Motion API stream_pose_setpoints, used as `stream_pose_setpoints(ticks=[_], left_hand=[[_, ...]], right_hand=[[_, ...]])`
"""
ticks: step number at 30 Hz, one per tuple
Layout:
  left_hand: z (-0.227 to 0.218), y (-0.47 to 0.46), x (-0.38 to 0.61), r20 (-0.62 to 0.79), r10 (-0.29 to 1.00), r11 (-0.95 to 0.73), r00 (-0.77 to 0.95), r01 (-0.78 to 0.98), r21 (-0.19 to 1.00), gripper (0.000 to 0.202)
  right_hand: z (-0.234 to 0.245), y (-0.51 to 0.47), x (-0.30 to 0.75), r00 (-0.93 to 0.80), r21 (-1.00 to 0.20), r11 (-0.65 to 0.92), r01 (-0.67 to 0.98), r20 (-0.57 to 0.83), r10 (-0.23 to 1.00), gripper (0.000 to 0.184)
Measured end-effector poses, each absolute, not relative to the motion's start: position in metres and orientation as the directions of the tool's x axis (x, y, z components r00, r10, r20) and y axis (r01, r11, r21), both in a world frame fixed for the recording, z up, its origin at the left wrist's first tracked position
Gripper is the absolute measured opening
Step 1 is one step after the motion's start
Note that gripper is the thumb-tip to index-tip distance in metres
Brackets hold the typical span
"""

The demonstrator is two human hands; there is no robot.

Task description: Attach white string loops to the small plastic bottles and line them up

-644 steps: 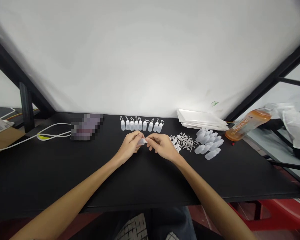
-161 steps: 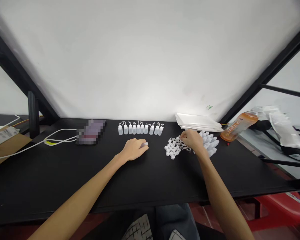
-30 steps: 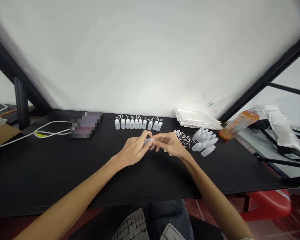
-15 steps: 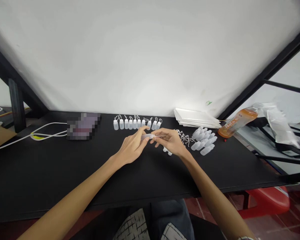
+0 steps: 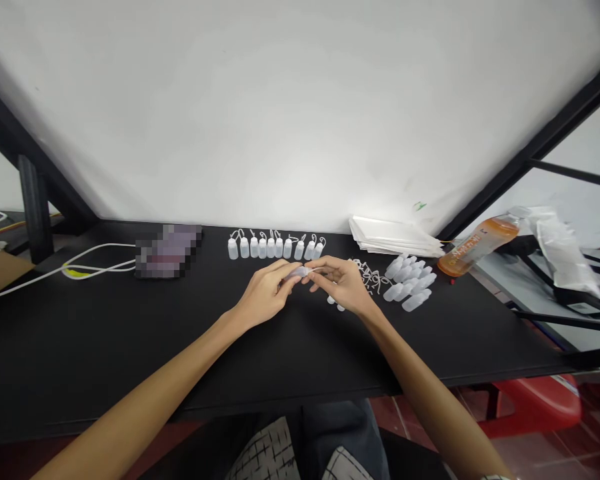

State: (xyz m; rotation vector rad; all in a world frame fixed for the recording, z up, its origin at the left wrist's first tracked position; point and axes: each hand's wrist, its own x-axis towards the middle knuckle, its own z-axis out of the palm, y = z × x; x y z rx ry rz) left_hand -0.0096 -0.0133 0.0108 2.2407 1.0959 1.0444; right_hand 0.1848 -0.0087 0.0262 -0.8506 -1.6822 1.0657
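We observe both forearms angling inward over the flat black tabletop, fingertips nearly meeting. The left hand pinches a small translucent white plastic bottle between thumb and fingers, its neck toward the right. The right hand, fingers curled, pinches the white plastic cap at that neck. We locate the bottle between both hands, nearer us than the upright row of white-capped plastic bottles.

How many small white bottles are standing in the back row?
10 capped bottles, side by side near the wall; the rightmost is just beyond the right hand. None looks hidden. The held bottle isn't counted.
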Motion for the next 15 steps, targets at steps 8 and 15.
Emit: stream_pose_setpoints(ticks=[8, 15], left_hand=[[0.003, -0.012, -0.010, 0.587, 0.715, -0.699, 0.379, 0.404, 0.590, 0.029], [-0.003, -0.010, -0.008, 0.739, 0.570, -0.815, 0.360, 0.367, 0.449, 0.028]], right_hand=[[0.021, -0.007, 0.185, -0.287, -0.949, 0.314, 0.025, 0.294, 0.912, 0.032], [0.024, -0.007, 0.183, -0.272, -0.954, 0.298, -0.018, 0.292, 0.917, 0.027]])
